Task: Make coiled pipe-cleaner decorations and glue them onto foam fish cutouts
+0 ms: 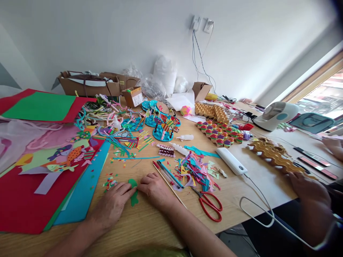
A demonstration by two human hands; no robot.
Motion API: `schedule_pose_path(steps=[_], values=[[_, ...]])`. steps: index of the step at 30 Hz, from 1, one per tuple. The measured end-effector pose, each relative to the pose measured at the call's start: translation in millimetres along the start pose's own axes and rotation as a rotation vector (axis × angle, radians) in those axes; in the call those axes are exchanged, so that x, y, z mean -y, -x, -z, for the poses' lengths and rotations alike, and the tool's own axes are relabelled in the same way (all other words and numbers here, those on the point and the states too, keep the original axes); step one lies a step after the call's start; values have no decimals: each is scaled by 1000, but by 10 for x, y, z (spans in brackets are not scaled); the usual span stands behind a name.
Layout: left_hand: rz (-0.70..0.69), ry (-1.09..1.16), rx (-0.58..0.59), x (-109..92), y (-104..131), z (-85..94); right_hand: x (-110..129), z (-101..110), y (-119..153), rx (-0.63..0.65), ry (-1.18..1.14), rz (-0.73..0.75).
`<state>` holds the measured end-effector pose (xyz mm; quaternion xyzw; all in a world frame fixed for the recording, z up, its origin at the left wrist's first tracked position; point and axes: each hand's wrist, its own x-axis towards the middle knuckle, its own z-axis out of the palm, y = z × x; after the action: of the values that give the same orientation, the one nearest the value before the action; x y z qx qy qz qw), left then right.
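A small green cutout (133, 194) lies on the wooden table between my two hands. My left hand (114, 201) rests low over the table, fingers together, its fingertips at the cutout's left edge. From the right, my right hand (152, 189) has its curled fingers at the cutout's upper right side. Whatever the fingertips of either hand pinch is too small to make out. Tiny coloured paper bits (109, 182) are scattered just above my left hand. Pens (170, 174) and a thin stick lie beside my right hand.
Red-handled scissors (211, 207) lie right of my right forearm, near a heap of paper scraps (197, 170). Coloured sheets (29, 200) cover the left side. A white power bank (230, 161) with a cable is on the right. Another person's hand (304, 185) touches an egg-carton strip (273, 155).
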<state>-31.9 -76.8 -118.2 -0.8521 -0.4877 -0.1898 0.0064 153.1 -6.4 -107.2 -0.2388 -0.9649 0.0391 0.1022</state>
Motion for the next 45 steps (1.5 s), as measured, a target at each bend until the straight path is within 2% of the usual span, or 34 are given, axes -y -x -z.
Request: schedule_pose_path(steps=[8, 18, 24, 35, 45], values=[[13, 31, 1, -29, -32, 8, 2, -22, -1, -3, -22, -11], [32, 168, 1, 132, 80, -33, -13, -5, -1, 1, -57, -5], [24, 118, 41, 77, 74, -76, -16, -17, 8, -7, -72, -3], [25, -20, 26, -59, 13, -60, -3, -15, -10, 6, -85, -32], [51, 132, 24, 21, 132, 3, 1, 4, 2, 14, -118, -39]])
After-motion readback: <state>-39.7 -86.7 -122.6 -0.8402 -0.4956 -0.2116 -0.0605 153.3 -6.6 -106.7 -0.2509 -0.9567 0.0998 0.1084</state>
